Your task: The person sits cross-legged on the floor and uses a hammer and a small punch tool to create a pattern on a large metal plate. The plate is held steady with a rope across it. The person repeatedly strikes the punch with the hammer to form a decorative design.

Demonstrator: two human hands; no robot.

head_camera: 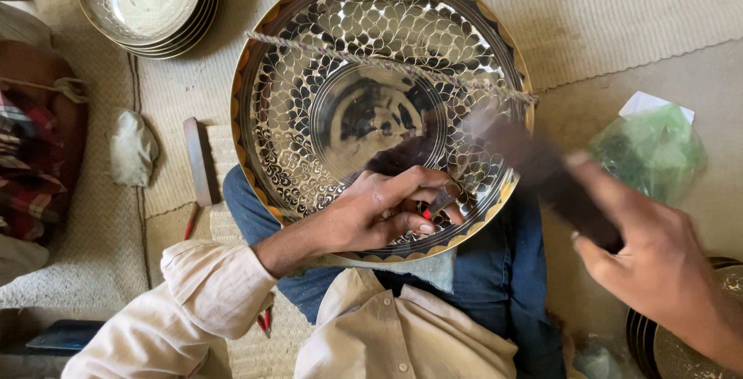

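Head view: a large engraved metal tray (364, 46) with a golden rim rests tilted on the person's lap, a twisted cord (387, 63) stretched across it. The right hand (658, 263) is closed around a dark, motion-blurred mallet (542, 170) above the tray's lower right. The left hand (379, 212) pinches a small chisel (443, 199) against the tray's engraved border.

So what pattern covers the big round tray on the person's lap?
Petal-like scale engraving on shiny metal, with a golden rim, on the tray; the head view shows it.
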